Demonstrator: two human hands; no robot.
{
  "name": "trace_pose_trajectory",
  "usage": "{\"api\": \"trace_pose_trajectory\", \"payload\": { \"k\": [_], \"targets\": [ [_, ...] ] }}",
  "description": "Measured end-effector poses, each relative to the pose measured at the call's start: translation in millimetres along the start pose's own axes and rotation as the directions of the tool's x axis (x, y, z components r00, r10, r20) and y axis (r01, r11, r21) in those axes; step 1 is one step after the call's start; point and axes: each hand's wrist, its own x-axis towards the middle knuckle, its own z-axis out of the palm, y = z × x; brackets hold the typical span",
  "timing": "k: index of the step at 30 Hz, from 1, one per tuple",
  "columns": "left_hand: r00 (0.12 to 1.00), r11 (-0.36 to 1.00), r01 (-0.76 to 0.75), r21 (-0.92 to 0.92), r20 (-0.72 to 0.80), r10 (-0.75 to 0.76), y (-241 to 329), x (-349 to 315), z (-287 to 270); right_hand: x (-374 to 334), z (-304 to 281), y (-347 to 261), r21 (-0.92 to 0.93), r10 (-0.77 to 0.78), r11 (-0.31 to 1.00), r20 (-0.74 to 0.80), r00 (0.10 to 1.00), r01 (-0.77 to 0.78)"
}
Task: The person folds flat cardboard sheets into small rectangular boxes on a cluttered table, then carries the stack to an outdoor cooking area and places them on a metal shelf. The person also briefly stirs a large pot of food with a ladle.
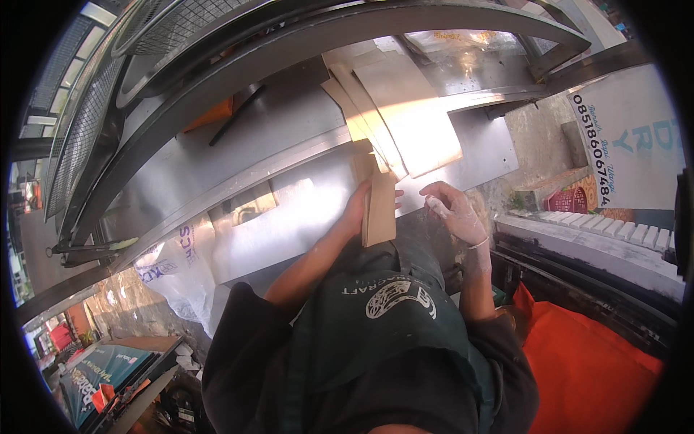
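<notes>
Brown paper is the story right now: the left hand point(356, 210) clasps a small stack of flat brown paper bags point(379, 210) upright on edge, fingers wrapped round the near side, just above the steel counter point(289, 210) and close in front of the person's green apron point(376, 318). Held on edge like that, the stack looks squared and easy to peel from, I'd judge. Over to the right hand point(455, 213), wearing a thin clear glove point(463, 220): it hangs loosely open with fingers curled, holding nothing, just beside the bags and not touching them. More brown paper sheets point(405, 123) lie fanned flat on the upper steel shelf, within easy reach, sunlight washing over them. At the counter's left end a white plastic bag point(177, 278) with blue printing droops over the edge. Far right, a white upright banner point(625, 137) carries pale blue letters and a column of dark digits, with a small red carton point(567, 199) at its foot. Lower right, an orange-red cloth point(585, 362) sits bunched; lower left, a teal signboard point(101, 369) leans low.
</notes>
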Motion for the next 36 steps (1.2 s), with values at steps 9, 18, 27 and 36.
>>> {"api": "trace_pose_trajectory", "payload": {
  "k": [9, 18, 27, 36],
  "targets": [
    [0.989, 0.958, -0.128, 0.257, -0.044, 0.144, -14.5, 17.7, 24.1, 14.8, 51.4, 44.4, 0.079, 0.009, 0.997, -0.078, 0.997, -0.003],
    [0.998, 0.964, -0.055, 0.261, 0.020, 0.052, -13.1, 26.2, 17.7, 15.6, 42.1, 46.9, 0.110, -0.021, 0.994, -0.050, 0.999, 0.027],
    [0.996, 0.927, -0.074, 0.367, -0.019, 0.087, -13.1, 15.1, 34.1, 19.8, 48.3, 43.4, 0.125, -0.001, 0.992, -0.014, 1.000, 0.003],
    [0.998, 0.953, -0.024, 0.301, -0.055, 0.043, -9.6, 15.2, 37.5, 20.6, 43.7, 40.8, 0.141, -0.027, 0.990, 0.020, 0.999, 0.024]
  ]
}}
